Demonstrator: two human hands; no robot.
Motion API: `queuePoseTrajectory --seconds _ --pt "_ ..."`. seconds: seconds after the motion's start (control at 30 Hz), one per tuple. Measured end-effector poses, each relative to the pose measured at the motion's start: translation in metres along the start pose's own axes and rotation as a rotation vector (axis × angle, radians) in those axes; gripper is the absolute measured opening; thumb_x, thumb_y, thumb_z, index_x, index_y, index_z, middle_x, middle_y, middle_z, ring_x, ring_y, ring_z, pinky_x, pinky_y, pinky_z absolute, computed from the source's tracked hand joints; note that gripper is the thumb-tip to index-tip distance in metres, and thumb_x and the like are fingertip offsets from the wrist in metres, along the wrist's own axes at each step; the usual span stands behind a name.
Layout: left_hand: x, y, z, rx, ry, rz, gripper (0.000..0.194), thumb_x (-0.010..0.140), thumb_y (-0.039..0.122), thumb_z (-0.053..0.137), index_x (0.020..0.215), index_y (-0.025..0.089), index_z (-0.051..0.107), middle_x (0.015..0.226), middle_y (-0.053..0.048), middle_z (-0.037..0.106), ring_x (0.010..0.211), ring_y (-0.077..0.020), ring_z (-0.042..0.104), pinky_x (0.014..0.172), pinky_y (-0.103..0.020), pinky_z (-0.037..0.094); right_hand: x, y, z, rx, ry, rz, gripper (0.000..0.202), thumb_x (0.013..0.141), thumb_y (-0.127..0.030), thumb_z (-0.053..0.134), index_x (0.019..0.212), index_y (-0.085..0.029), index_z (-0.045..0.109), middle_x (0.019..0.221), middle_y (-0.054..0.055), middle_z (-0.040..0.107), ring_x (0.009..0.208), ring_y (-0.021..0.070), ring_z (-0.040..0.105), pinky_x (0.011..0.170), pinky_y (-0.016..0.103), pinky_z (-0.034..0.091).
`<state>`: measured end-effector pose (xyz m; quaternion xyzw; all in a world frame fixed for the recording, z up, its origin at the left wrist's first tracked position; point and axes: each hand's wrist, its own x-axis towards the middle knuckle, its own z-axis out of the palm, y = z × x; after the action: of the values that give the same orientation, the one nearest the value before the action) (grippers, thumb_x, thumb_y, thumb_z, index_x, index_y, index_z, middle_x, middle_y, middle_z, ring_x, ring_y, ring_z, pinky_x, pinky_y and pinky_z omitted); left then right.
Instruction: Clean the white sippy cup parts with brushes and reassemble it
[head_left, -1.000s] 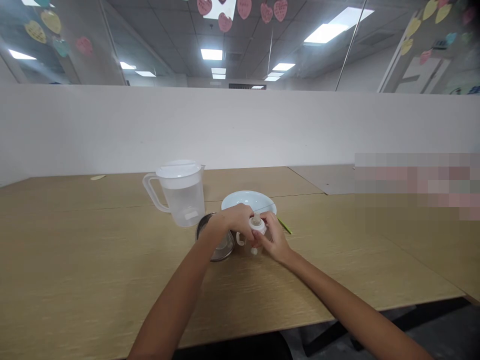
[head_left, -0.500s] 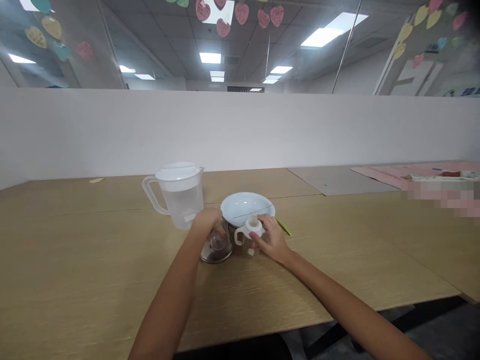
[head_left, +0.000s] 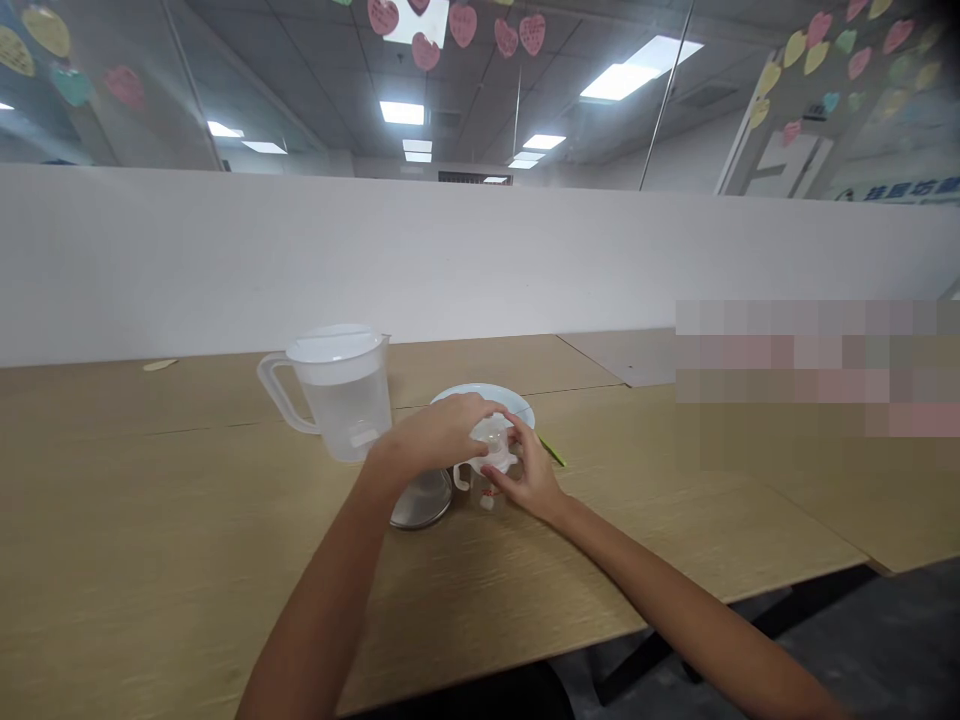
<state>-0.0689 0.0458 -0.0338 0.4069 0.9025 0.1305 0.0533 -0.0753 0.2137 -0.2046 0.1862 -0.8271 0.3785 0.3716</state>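
Note:
A baby bottle (head_left: 489, 482) with a white collar and side handles stands upright on the table. My right hand (head_left: 537, 482) is closed around its right side near the collar. My left hand (head_left: 442, 428) pinches a clear dome-shaped cap (head_left: 493, 432) over the bottle's teat. Whether the cap is seated on the collar, I cannot tell. Below my left hand lies a round metal dish (head_left: 421, 502), partly covered by the wrist. Behind both hands is a white bowl (head_left: 480, 389), its front part hidden by them.
A lidded clear pitcher (head_left: 349, 405) holding liquid stands to the left. A thin green stick (head_left: 553, 450) lies right of the bowl. A flat pale piece (head_left: 160, 365) rests at the far left, near the white wall (head_left: 450, 260). Blurred blocks cover the right back.
My left hand has lifted the clear cap from the metal dish and carried it right, over the bottle's teat. My right hand stays on the bottle. The view has shifted slightly right.

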Motion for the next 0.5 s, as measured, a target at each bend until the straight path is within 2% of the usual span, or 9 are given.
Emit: queuePoseTrajectory --seconds 0.07,0.2,0.37,0.5 --pt "0.007 -0.001 0.005 0.009 -0.044 -0.017 0.049 0.076 0.019 0.052 0.125 0.02 0.047 0.123 -0.004 0.053 0.109 -0.0195 0.049 0.086 -0.025 0.038 -0.001 0.0 0.0 0.002 0.003 0.005 0.075 0.077 -0.051 0.059 0.134 -0.014 0.028 0.103 0.011 0.055 0.09 0.0229 0.052 0.081 0.038 0.043" --pt "0.013 -0.006 0.007 -0.03 -0.023 0.008 0.043 0.075 0.023 0.054 0.118 0.02 0.055 0.112 -0.003 0.06 0.099 -0.0188 0.054 0.077 -0.023 0.04 -0.004 -0.004 0.0 -0.04 0.028 -0.027 0.075 0.077 -0.05 0.059 0.134 -0.014 0.028 0.113 0.015 0.052 0.098 0.0254 0.051 0.085 0.04 0.043" --pt "0.016 -0.011 0.007 -0.078 0.015 0.014 0.043 0.07 0.024 0.06 0.113 0.019 0.059 0.111 -0.003 0.06 0.099 -0.0181 0.055 0.079 -0.022 0.041 -0.006 -0.012 0.005 0.005 0.098 0.035 0.057 0.081 -0.047 0.055 0.124 -0.014 0.039 0.112 0.015 0.052 0.102 0.0259 0.05 0.087 0.042 0.042" --pt "0.016 -0.01 0.008 -0.081 0.041 -0.012 0.043 0.069 0.022 0.061 0.111 0.017 0.058 0.112 -0.004 0.06 0.098 -0.018 0.055 0.077 -0.023 0.042 -0.008 -0.017 0.01 0.071 0.163 0.101 0.054 0.079 -0.048 0.057 0.119 -0.015 0.04 0.109 0.013 0.052 0.102 0.0257 0.05 0.088 0.043 0.042"
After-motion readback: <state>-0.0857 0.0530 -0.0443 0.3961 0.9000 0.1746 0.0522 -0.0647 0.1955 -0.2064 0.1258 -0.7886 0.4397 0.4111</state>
